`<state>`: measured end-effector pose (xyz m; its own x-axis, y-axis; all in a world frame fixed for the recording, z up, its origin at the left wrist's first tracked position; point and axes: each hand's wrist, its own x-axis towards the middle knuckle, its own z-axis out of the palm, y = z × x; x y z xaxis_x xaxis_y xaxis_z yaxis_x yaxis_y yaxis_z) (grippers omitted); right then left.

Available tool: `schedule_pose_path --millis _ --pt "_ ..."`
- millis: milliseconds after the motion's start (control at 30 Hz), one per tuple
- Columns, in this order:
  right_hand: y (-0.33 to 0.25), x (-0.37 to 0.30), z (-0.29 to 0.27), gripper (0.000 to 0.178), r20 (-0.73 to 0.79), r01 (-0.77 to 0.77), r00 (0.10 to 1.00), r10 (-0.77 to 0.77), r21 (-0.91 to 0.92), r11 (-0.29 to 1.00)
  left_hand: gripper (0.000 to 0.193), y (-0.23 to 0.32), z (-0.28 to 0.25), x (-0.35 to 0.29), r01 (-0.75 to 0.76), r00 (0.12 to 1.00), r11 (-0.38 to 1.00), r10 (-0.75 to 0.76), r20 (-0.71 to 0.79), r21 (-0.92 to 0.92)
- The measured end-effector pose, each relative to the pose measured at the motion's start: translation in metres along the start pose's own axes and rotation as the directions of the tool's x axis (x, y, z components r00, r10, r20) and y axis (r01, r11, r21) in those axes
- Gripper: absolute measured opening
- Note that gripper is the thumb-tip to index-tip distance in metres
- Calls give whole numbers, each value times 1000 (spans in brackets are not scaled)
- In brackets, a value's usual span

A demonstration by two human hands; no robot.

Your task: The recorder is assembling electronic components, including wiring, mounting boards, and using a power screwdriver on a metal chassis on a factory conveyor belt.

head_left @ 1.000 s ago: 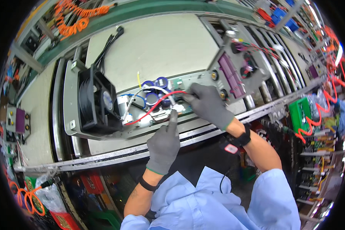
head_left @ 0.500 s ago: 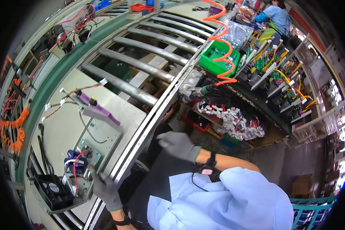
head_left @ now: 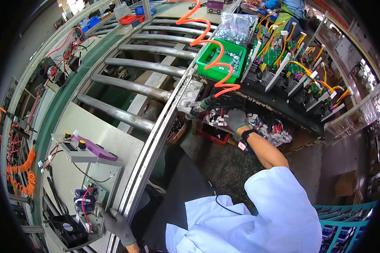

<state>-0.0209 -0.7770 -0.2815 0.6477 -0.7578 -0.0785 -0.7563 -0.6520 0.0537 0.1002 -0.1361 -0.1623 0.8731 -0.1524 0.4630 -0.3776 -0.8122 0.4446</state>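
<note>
My left hand (head_left: 117, 224), in a grey glove, rests at the near edge of an open metal chassis (head_left: 109, 173), its visible fingers stretched out and apart. The chassis holds a blue coil transformer (head_left: 83, 200), a black fan (head_left: 65, 229) and a red wire. A purple-and-grey panel with a black knob (head_left: 82, 144) lies over its far end, with cables trailing off. My right hand (head_left: 237, 119), also gloved, reaches into a heap of white-plugged cables (head_left: 264, 130) under the bench. Its fingertips are hidden there, so any grip cannot be made out.
Metal rollers (head_left: 118, 114) run along the line beyond the work board (head_left: 101, 130). A green bin of small metal parts (head_left: 222, 59) stands on the bench beside upright circuit boards (head_left: 283, 63). An orange coiled hose (head_left: 228, 85) hangs before it. Another person (head_left: 289, 10) works far right.
My right hand has moved from beside the line, away and to the right, into the cable heap. My left hand stays by the chassis. The whole view has shifted.
</note>
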Motion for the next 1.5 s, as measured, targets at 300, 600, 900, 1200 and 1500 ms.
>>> schedule_pose_path --millis 300,600,900,1200,1500 --pt "13 5 16 40 102 -236 951 292 851 469 59 -5 2 -3 29 999 999 -28 20 -28" --pt "6 -33 27 33 -84 -13 964 254 934 357 59 -3 1 -2 4 1000 1000 -5 -8 -27" --pt "-4 -93 3 26 -178 -37 941 287 791 611 60 3 0 -3 97 995 991 -94 33 -94" --pt "-69 -170 -124 13 -710 516 694 -124 369 773 37 59 -9 -20 -135 991 972 132 -31 -191" --pt "-194 -237 -210 17 -440 709 529 -726 699 93 34 146 6 -8 -255 831 775 481 278 -578"
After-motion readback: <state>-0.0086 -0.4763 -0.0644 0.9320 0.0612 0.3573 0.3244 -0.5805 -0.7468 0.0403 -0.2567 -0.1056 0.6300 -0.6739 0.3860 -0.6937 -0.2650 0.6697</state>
